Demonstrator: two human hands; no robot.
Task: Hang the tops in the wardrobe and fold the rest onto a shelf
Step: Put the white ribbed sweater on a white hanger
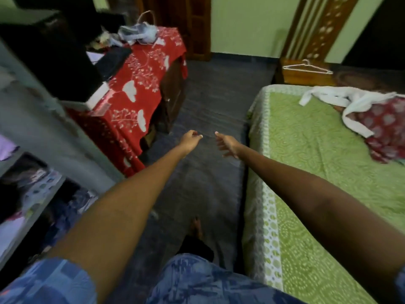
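Single view only, from a head-worn wide-angle camera, looking forward and steeply down along the person's own outstretched arms. The left hand (190, 139) and right hand (225, 144) sit near frame centre, well out from the lens; forearms and a blue patterned garment fill the bottom edge, very close. The dark floor (210, 102) runs up the middle, away from the camera. Wardrobe shelves (32, 194) crowd the left edge, close and blurred. The bed (306, 161) takes the right side, running from close by to further off. A red-draped surface (140, 84) and the green wall (245, 25) lie farther off at top. Straight lines bow toward the frame edges. No second view to share any part.
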